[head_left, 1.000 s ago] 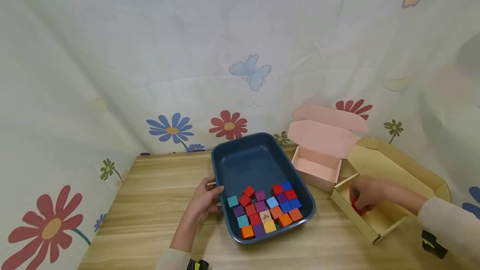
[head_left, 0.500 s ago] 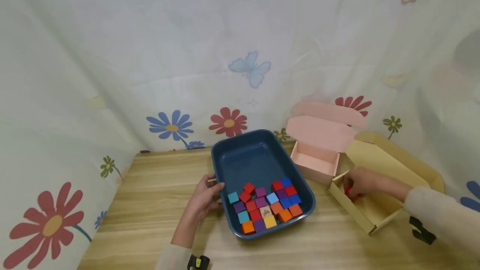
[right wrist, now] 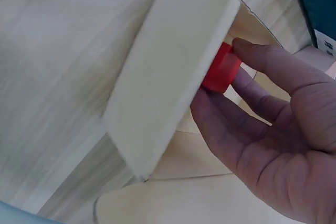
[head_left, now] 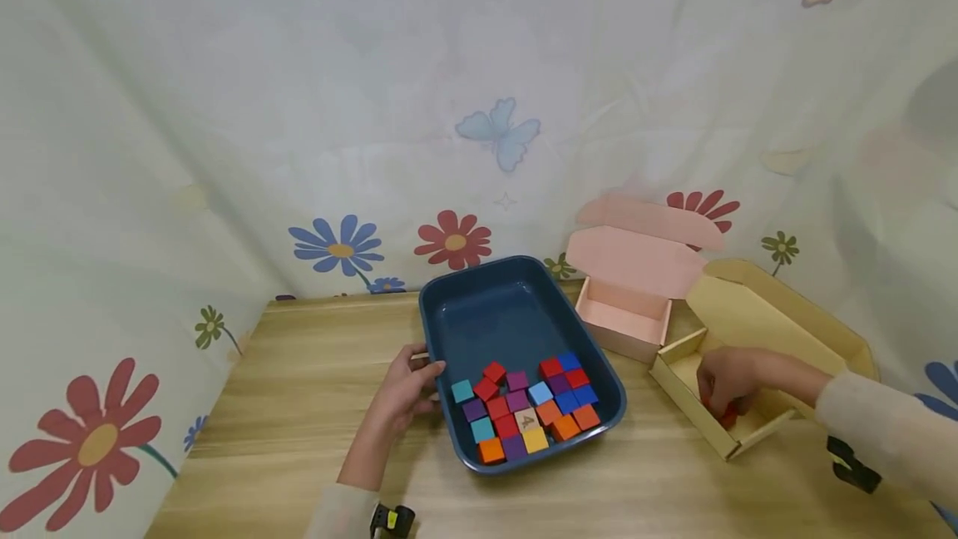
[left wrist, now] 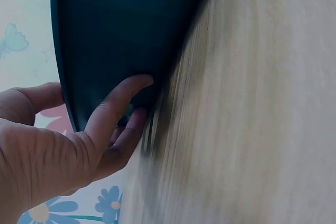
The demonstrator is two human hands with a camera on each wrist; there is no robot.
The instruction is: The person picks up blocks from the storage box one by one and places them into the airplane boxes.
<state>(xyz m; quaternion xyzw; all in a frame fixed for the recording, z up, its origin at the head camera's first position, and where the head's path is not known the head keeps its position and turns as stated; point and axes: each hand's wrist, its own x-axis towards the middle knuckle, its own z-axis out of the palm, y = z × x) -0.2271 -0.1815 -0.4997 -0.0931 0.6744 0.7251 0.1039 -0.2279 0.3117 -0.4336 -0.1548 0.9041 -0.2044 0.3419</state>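
A dark blue tray [head_left: 524, 314] stands mid-table, with cubes of several colours, one a wooden cube marked 4 [head_left: 527, 420], grouped in its near half. My left hand [head_left: 400, 393] holds the tray's left side, thumb at the rim; in the left wrist view the fingers of that hand [left wrist: 79, 140] lie against the tray's outer wall [left wrist: 115, 35]. Inside the open yellow box [head_left: 692, 410] at the right, my right hand [head_left: 729, 381] pinches something red. The right wrist view shows a red block [right wrist: 223, 69] between thumb and fingers of the right hand [right wrist: 273, 119], beside the box wall [right wrist: 168, 66].
An open pink box [head_left: 624, 323] with its lid raised stands between the tray and the yellow box. The yellow lid [head_left: 771, 318] leans back at the right. A flowered cloth [head_left: 359, 106] hangs behind the wooden table [head_left: 322, 356].
My right hand moved left within the yellow box, then back right and nearer the box's front end, still with the red piece. My left hand stays at the tray.
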